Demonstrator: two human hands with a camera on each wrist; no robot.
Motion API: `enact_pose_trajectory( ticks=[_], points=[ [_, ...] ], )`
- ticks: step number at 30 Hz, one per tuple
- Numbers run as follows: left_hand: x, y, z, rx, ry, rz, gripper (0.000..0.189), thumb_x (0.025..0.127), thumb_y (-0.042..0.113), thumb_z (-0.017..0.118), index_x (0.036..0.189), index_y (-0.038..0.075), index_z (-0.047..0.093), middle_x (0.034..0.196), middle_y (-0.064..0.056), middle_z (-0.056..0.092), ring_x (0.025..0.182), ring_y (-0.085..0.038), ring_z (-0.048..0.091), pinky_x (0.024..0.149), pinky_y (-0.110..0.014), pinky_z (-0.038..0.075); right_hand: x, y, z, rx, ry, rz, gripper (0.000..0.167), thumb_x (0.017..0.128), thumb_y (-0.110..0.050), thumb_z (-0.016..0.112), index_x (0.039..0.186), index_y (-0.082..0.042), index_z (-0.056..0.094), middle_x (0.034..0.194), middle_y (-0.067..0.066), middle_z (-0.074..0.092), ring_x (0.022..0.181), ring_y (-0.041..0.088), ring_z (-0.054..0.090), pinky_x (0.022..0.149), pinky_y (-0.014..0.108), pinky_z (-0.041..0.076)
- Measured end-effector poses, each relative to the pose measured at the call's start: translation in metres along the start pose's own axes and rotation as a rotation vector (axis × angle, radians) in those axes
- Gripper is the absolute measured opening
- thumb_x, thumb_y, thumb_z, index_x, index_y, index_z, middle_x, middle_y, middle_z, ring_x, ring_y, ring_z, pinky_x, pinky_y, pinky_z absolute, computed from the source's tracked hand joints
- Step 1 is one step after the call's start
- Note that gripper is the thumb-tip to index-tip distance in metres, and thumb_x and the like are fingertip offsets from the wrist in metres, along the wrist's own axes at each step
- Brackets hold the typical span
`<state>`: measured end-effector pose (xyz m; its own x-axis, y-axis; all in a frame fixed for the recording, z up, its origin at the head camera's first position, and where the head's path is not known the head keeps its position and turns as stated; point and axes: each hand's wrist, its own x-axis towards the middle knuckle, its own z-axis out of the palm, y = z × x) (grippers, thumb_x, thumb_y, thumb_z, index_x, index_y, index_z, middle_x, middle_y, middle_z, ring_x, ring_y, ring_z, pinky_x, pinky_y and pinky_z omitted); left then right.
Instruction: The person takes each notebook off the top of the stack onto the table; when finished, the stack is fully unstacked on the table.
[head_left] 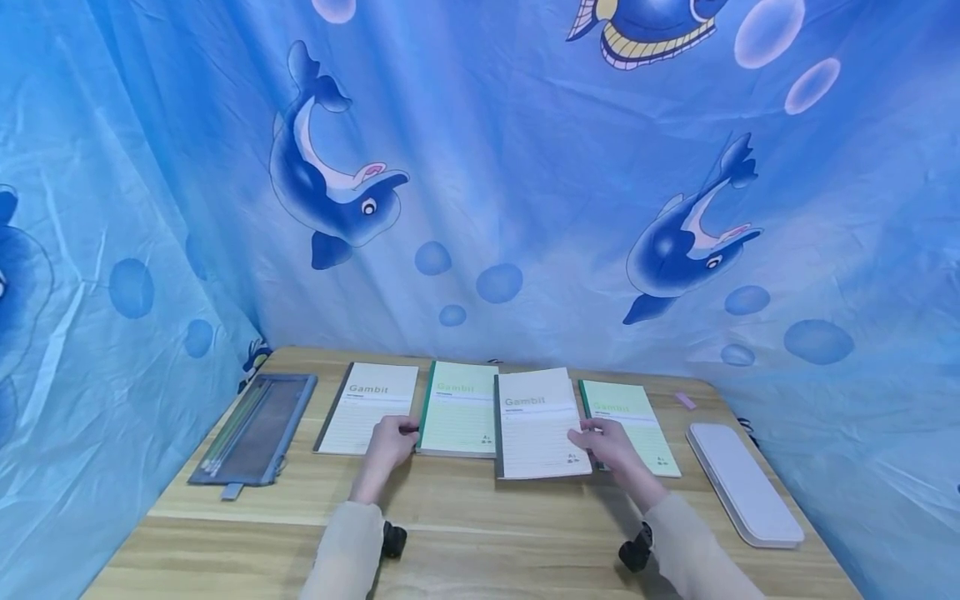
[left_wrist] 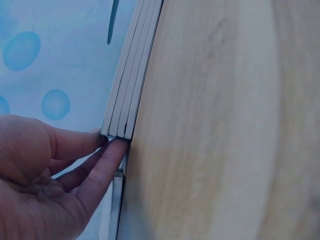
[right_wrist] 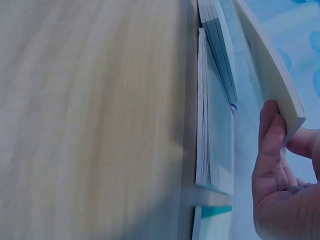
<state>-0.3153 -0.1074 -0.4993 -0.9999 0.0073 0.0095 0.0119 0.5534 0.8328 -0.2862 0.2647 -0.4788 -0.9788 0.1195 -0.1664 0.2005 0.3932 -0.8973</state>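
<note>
Beneath the fingers of my right hand (head_left: 609,446), a white notebook (head_left: 540,433) with a dark spine is raised above the table. In the right wrist view, that hand pinches the notebook's edge (right_wrist: 295,112) between thumb and fingers, and other notebooks (right_wrist: 215,130) lie below it. My left hand (head_left: 390,446) grips the near left corner of a stack of green notebooks (head_left: 459,417); the left wrist view shows thumb and fingers at the corner of several layered notebooks (left_wrist: 127,85). Left of it lie white notebooks (head_left: 367,408). A green notebook (head_left: 633,425) lies to the right.
A grey-blue mesh pencil pouch (head_left: 258,433) with pencils inside lies at the table's left. At the right are a pale pencil case (head_left: 744,483) and a small pink-purple eraser-like piece (head_left: 686,401). A blue sea-print curtain (head_left: 495,192) hangs behind the wooden table (head_left: 465,533).
</note>
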Motion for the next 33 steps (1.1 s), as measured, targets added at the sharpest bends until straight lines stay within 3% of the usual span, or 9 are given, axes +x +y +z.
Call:
enact_pose_trajectory(
  ticks=[6,11,27,33],
  points=[
    [0.000,0.000,0.001,0.005,-0.003,-0.002,0.025,0.090,-0.006,0.061,0.115,-0.011,0.066,0.114,-0.027,0.067,0.111,-0.044,0.061,0.095,-0.052,0.050,-0.010,0.011,-0.017,0.095,0.003,0.007,0.045,0.092,-0.019,0.070,0.124,0.009,0.054,0.079,0.007,0.066,0.067,0.017,0.061,0.063,0.031,0.053],
    [0.001,0.000,0.003,-0.003,-0.010,-0.010,0.026,0.091,-0.005,0.061,0.116,-0.010,0.066,0.115,-0.027,0.067,0.112,-0.043,0.061,0.095,-0.052,0.050,-0.027,0.019,-0.032,0.097,0.003,-0.001,0.053,0.093,-0.018,0.070,0.128,0.014,0.049,0.082,0.009,0.072,0.070,0.018,0.067,0.064,0.031,0.056],
    [0.001,-0.006,0.002,0.012,0.007,-0.005,0.025,0.090,-0.006,0.062,0.115,-0.011,0.066,0.114,-0.027,0.067,0.112,-0.043,0.061,0.096,-0.053,0.049,-0.075,0.044,-0.072,0.094,-0.041,0.034,0.052,0.096,-0.016,0.066,0.129,0.017,0.042,0.086,0.009,0.072,0.077,0.021,0.068,0.068,0.032,0.056],
    [0.001,-0.007,0.002,0.010,0.009,-0.005,0.025,0.090,-0.006,0.062,0.114,-0.010,0.067,0.114,-0.027,0.067,0.111,-0.043,0.061,0.097,-0.053,0.049,-0.092,0.055,-0.085,0.085,0.014,0.092,0.053,0.095,-0.018,0.068,0.129,0.016,0.044,0.091,0.009,0.072,0.082,0.021,0.068,0.070,0.033,0.056]
  ],
)
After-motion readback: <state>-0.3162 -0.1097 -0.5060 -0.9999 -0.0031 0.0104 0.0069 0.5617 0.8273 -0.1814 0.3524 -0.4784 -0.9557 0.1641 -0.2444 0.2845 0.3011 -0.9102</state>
